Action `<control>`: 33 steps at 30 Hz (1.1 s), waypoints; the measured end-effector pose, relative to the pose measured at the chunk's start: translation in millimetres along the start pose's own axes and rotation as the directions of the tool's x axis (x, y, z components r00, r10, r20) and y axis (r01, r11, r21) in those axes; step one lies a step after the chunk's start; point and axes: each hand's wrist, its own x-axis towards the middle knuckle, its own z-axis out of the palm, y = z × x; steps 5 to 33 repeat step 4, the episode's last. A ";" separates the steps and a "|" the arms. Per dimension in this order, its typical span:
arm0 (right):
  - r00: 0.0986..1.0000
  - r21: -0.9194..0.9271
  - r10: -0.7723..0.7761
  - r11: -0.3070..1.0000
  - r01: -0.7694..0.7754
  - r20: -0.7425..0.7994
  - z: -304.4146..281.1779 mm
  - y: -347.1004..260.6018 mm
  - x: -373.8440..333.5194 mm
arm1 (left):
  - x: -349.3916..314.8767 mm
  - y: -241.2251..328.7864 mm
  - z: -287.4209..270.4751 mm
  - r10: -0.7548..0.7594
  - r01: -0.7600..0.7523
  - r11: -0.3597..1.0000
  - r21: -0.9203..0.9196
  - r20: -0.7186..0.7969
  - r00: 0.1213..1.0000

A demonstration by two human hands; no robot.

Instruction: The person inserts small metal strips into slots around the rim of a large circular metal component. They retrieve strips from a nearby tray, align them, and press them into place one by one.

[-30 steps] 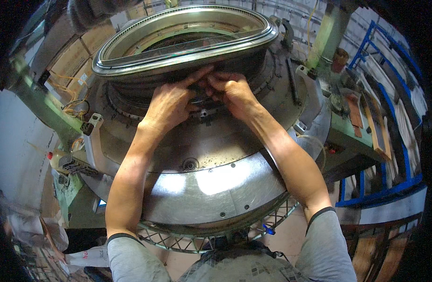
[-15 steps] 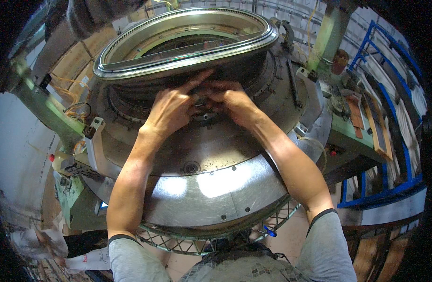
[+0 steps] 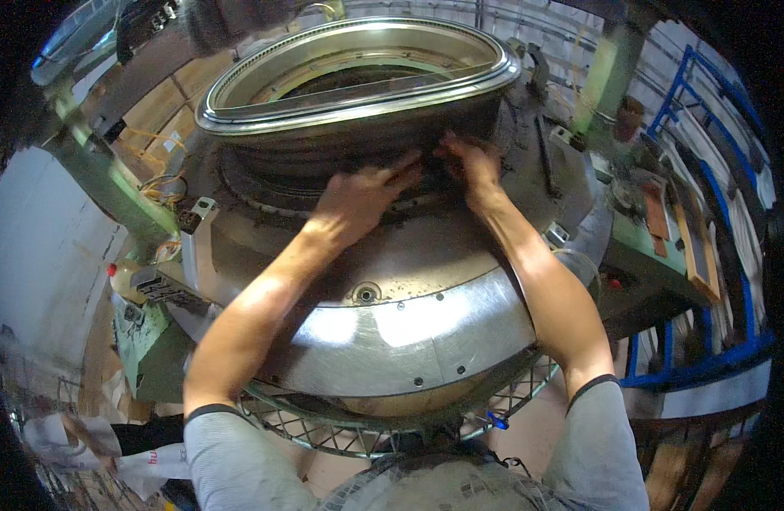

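Observation:
Both my arms reach over a large round metal machine (image 3: 409,324). At its top sits a shiny toothed metal ring (image 3: 358,111) above a dark drum-shaped wall (image 3: 324,155). My left hand (image 3: 358,200) is low in front of this wall, its fingers stretched toward the right and nothing seen in them. To the right of it, my right hand (image 3: 475,170) is raised against the dark wall with bent fingers. Motion blur and shadow hide whether anything is between those fingertips.
Green frame posts stand at the left (image 3: 123,183) and right (image 3: 609,81). A dark rod (image 3: 547,157) lies on the machine's right side. Beyond it are a green table (image 3: 643,247) and a blue rack (image 3: 707,187) with white material. A lattice ring (image 3: 324,430) runs below the front edge.
My hands were close together at the front of the drum. Both have shifted right and separated, the right one further. The whole view has also moved slightly.

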 end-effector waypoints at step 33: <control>0.990 -0.325 -0.137 0.938 0.124 -0.018 -8.4 19.5 17.4 | -4.6 -8.2 -19.3 -0.063 -0.005 0.987 0.163 0.411 0.909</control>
